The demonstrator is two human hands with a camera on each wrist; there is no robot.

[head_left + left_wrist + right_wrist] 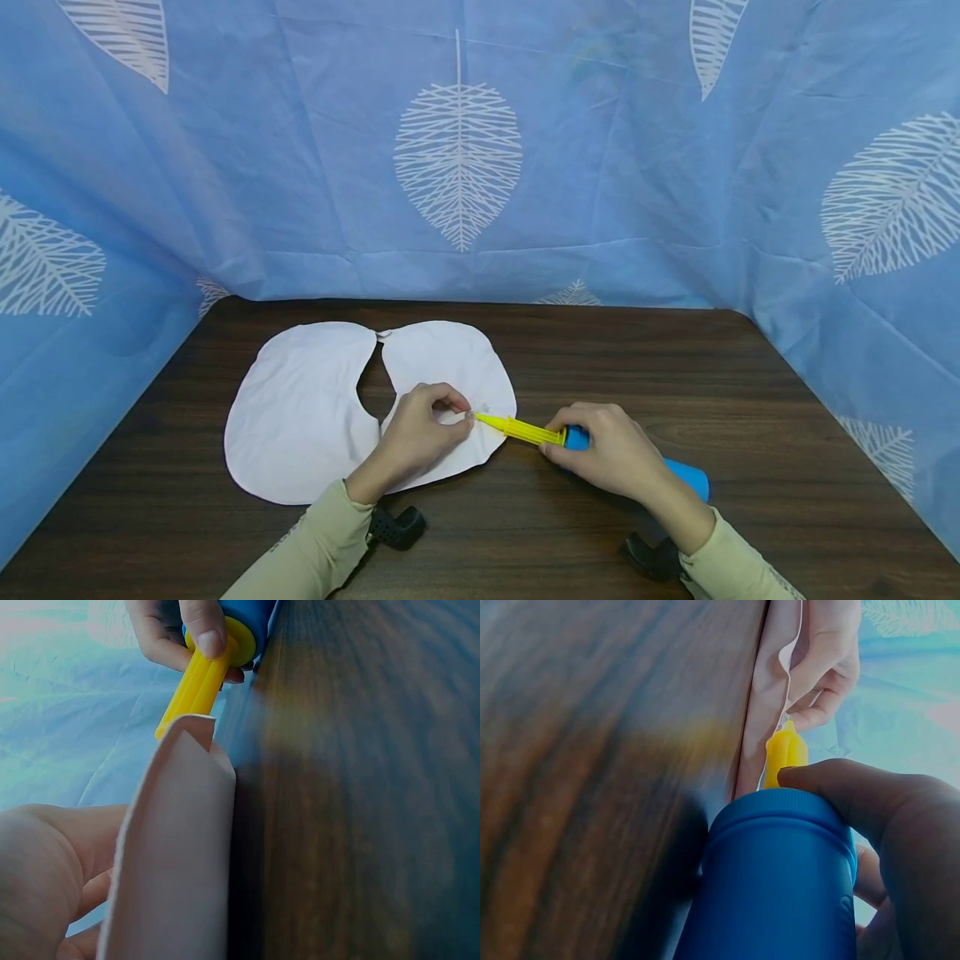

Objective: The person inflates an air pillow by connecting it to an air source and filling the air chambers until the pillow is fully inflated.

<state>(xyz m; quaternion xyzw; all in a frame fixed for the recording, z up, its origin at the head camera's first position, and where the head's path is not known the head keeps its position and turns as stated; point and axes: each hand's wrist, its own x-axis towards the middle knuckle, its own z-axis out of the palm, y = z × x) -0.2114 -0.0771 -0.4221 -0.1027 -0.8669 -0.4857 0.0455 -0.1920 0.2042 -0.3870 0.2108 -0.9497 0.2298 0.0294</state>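
Head view: across the lower frame, a dark wood-grain counter (637,358) carries a flat white two-lobed soft piece (300,417) at lower left to centre; right of centre sits a yellow-and-blue plastic hand pump (534,432). The right hand (607,446) has its fingers wrapped round the pump; the left hand's (416,433) fingers pinch a small clear valve (470,416) (mostly hidden) against the pump's tip. Lining-up looks nearly done; filling seems left.

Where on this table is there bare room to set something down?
Bare table lies right of the blue pump and behind the right hand toward the curtain. It is crowded at centre, where the left hand, white piece and yellow nozzle meet.
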